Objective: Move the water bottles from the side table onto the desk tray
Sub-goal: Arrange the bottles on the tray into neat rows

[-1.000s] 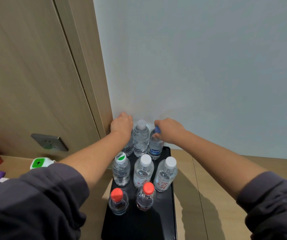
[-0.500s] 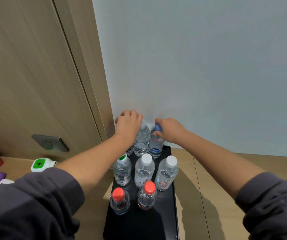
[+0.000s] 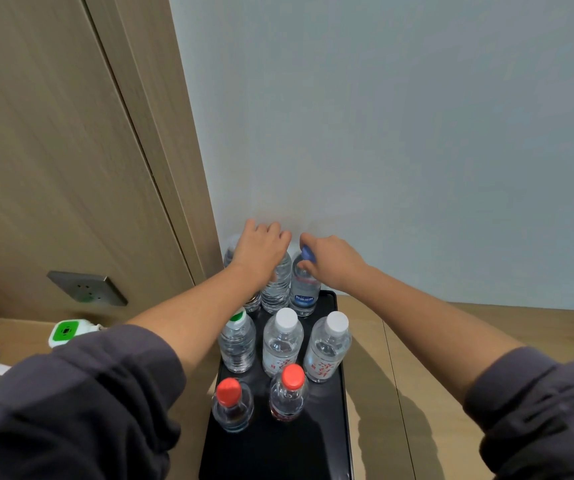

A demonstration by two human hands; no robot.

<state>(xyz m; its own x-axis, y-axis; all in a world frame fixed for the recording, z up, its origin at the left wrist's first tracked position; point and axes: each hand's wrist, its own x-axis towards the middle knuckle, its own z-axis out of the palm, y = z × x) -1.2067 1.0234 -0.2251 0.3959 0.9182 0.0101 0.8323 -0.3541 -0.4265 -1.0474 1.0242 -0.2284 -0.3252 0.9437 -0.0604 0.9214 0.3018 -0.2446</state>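
At the back of the black tray (image 3: 327, 445), right hand (image 3: 334, 263) pinched the blue-capped bottle (image 3: 304, 289), left hand (image 3: 261, 251) covered the middle bottle (image 3: 277, 289) (grip hidden, couldn't tell), and with eight bottles (image 3: 282, 344) on it the job looked basically done.

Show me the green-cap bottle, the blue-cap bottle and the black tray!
green-cap bottle (image 3: 237, 346): head view, on its clear body.
blue-cap bottle (image 3: 304, 289): head view, on its body just above the label.
black tray (image 3: 278, 452): head view, on its bare floor near the front.
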